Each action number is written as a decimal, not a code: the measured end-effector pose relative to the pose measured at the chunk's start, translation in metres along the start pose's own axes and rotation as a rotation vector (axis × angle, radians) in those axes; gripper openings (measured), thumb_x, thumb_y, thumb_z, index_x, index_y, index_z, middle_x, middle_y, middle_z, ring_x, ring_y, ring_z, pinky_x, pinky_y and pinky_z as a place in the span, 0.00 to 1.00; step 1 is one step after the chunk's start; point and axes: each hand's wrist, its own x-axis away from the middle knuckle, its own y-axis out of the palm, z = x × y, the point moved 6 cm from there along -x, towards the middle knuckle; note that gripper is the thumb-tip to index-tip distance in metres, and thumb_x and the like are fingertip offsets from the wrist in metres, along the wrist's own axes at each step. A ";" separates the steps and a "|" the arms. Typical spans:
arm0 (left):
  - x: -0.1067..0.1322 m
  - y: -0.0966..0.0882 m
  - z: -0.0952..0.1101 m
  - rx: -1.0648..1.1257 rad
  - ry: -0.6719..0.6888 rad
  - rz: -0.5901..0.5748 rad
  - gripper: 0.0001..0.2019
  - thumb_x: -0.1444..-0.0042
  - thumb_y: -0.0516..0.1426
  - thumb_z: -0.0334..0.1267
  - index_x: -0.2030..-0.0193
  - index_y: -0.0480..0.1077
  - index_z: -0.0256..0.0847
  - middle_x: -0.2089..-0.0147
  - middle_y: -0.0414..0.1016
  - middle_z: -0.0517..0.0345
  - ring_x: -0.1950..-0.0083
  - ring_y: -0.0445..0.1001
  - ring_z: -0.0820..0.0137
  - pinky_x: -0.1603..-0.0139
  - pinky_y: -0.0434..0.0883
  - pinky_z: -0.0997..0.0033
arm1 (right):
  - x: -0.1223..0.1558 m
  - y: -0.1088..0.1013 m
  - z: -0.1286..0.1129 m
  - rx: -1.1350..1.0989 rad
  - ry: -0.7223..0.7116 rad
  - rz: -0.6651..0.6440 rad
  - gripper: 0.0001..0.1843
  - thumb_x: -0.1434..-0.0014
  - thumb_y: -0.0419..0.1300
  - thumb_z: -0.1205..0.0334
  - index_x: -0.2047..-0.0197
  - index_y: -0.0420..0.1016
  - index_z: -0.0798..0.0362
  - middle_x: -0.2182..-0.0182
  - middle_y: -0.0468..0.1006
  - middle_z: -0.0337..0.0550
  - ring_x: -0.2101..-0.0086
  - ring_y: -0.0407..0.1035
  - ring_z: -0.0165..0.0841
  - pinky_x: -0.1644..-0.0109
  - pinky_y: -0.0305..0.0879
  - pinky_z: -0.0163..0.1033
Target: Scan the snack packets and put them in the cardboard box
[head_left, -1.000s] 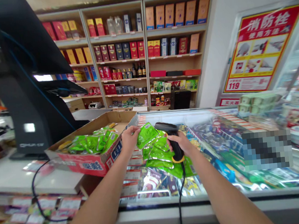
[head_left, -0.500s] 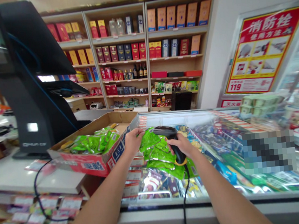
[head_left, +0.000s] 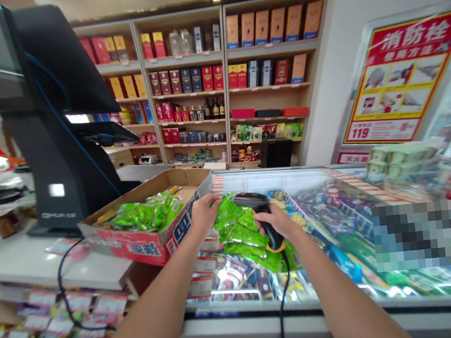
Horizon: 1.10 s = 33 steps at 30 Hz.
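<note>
Bright green snack packets (head_left: 241, 231) lie overlapping on the glass top of a display freezer (head_left: 246, 180). My right hand (head_left: 276, 222) is wrapped round the grip of a black barcode scanner (head_left: 252, 202), whose head is over the packets and points left. Its cord hangs down past the freezer's front edge. At the far left end of the pile, my left hand (head_left: 207, 210) pinches the edge of a green packet (head_left: 225, 210) between thumb and fingers. Left of that hand stands an open cardboard box (head_left: 137, 247) with more green packets (head_left: 146, 214) inside.
A black checkout terminal (head_left: 64, 152) stands on the white counter (head_left: 87, 267) at left. Egg cartons (head_left: 400, 157) rest on the freezer's far right. Shelves (head_left: 183, 61) of boxed goods fill the back wall. Wrapped goods show through the freezer glass.
The whole view has shifted slightly, so things appear a little further right. Both hands, the scanner and the packets keep nearly the same positions relative to one another.
</note>
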 end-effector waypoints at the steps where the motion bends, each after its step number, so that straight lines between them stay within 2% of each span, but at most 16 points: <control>1: 0.001 0.000 0.000 -0.009 0.001 -0.002 0.06 0.46 0.57 0.34 0.70 0.76 0.41 0.66 0.82 0.59 0.62 0.77 0.69 0.56 0.69 0.72 | 0.001 0.001 0.000 -0.007 0.003 -0.003 0.11 0.57 0.63 0.56 0.73 0.70 0.54 0.85 0.71 0.35 0.87 0.64 0.29 0.83 0.61 0.33; 4: 0.001 -0.004 0.003 -0.055 0.007 0.001 0.06 0.45 0.57 0.35 0.69 0.76 0.41 0.65 0.82 0.58 0.61 0.77 0.68 0.56 0.68 0.71 | 0.002 0.006 -0.001 -0.038 0.022 -0.003 0.12 0.57 0.63 0.56 0.71 0.70 0.54 0.84 0.71 0.35 0.86 0.64 0.28 0.83 0.61 0.33; 6: -0.002 -0.014 0.007 -0.087 0.018 0.036 0.06 0.45 0.57 0.36 0.67 0.76 0.42 0.65 0.81 0.58 0.60 0.77 0.67 0.56 0.68 0.71 | 0.000 0.010 -0.004 -0.062 0.033 0.006 0.12 0.57 0.63 0.55 0.71 0.70 0.54 0.84 0.71 0.36 0.86 0.64 0.29 0.83 0.61 0.33; 9: -0.012 -0.047 0.015 -0.109 0.018 0.163 0.07 0.45 0.56 0.37 0.66 0.76 0.42 0.64 0.81 0.57 0.60 0.77 0.66 0.56 0.68 0.70 | -0.006 0.019 -0.019 -0.083 0.018 0.019 0.12 0.58 0.63 0.55 0.74 0.70 0.54 0.85 0.71 0.36 0.86 0.64 0.29 0.83 0.61 0.34; 12: -0.025 -0.095 0.020 -0.155 -0.009 0.324 0.08 0.44 0.56 0.38 0.66 0.76 0.41 0.63 0.81 0.55 0.60 0.77 0.64 0.55 0.69 0.69 | -0.015 0.036 -0.044 -0.095 -0.016 0.000 0.10 0.58 0.63 0.57 0.75 0.70 0.55 0.85 0.70 0.36 0.86 0.64 0.28 0.83 0.62 0.34; 14: -0.033 -0.126 0.017 -0.231 -0.031 0.406 0.09 0.44 0.55 0.39 0.65 0.76 0.40 0.62 0.81 0.54 0.59 0.77 0.62 0.54 0.69 0.67 | -0.023 0.050 -0.059 -0.108 -0.041 -0.040 0.09 0.59 0.63 0.58 0.76 0.70 0.54 0.85 0.71 0.37 0.86 0.64 0.28 0.83 0.63 0.34; 16: -0.039 -0.150 0.008 -0.331 -0.081 0.435 0.09 0.45 0.55 0.39 0.63 0.77 0.40 0.62 0.81 0.51 0.58 0.77 0.60 0.53 0.69 0.64 | -0.031 0.065 -0.069 -0.122 -0.054 -0.080 0.09 0.59 0.63 0.58 0.76 0.70 0.54 0.85 0.71 0.37 0.86 0.64 0.28 0.83 0.63 0.34; 19: -0.043 -0.170 -0.012 -0.473 -0.195 0.389 0.11 0.48 0.57 0.36 0.58 0.76 0.39 0.59 0.80 0.46 0.55 0.76 0.55 0.52 0.70 0.60 | -0.041 0.083 -0.074 -0.143 -0.058 -0.122 0.09 0.58 0.63 0.58 0.77 0.69 0.54 0.86 0.71 0.37 0.86 0.64 0.28 0.84 0.63 0.33; 21: -0.041 -0.172 -0.017 -0.523 -0.207 0.366 0.15 0.48 0.57 0.34 0.54 0.75 0.38 0.54 0.79 0.43 0.52 0.75 0.53 0.50 0.69 0.58 | -0.045 0.091 -0.072 -0.152 -0.055 -0.140 0.09 0.58 0.63 0.58 0.77 0.69 0.54 0.85 0.71 0.38 0.86 0.64 0.28 0.84 0.63 0.33; 24: -0.033 -0.155 -0.001 -0.479 -0.068 0.343 0.14 0.46 0.55 0.34 0.54 0.75 0.36 0.48 0.76 0.43 0.48 0.74 0.56 0.47 0.68 0.60 | -0.045 0.090 -0.065 -0.160 -0.043 -0.131 0.10 0.59 0.63 0.57 0.78 0.69 0.55 0.85 0.71 0.38 0.86 0.64 0.28 0.84 0.63 0.33; 26: -0.027 -0.129 0.014 -0.382 0.023 0.247 0.12 0.45 0.54 0.35 0.57 0.75 0.37 0.52 0.78 0.44 0.50 0.75 0.59 0.47 0.69 0.63 | -0.042 0.080 -0.059 -0.163 -0.030 -0.099 0.10 0.59 0.63 0.57 0.77 0.69 0.55 0.85 0.71 0.37 0.86 0.64 0.28 0.84 0.63 0.33; 28: -0.021 -0.089 0.022 -0.289 0.045 0.037 0.09 0.44 0.55 0.37 0.61 0.75 0.38 0.59 0.80 0.47 0.56 0.78 0.61 0.51 0.70 0.65 | -0.037 0.065 -0.052 -0.168 -0.020 -0.052 0.10 0.59 0.63 0.57 0.75 0.70 0.55 0.85 0.71 0.37 0.86 0.64 0.28 0.84 0.63 0.33; 30: -0.014 -0.044 0.021 -0.234 0.019 -0.209 0.08 0.46 0.57 0.39 0.68 0.75 0.39 0.71 0.79 0.49 0.65 0.78 0.62 0.58 0.72 0.65 | -0.032 0.047 -0.045 -0.168 -0.019 0.007 0.11 0.59 0.64 0.57 0.73 0.70 0.55 0.85 0.71 0.36 0.86 0.64 0.28 0.84 0.63 0.34; 33: 0.002 0.017 -0.005 -0.143 -0.172 -0.540 0.15 0.50 0.61 0.45 0.81 0.69 0.40 0.85 0.71 0.54 0.80 0.73 0.64 0.70 0.72 0.65 | -0.026 0.018 -0.031 -0.186 -0.019 0.101 0.11 0.58 0.64 0.58 0.73 0.70 0.55 0.85 0.71 0.36 0.86 0.64 0.28 0.84 0.63 0.34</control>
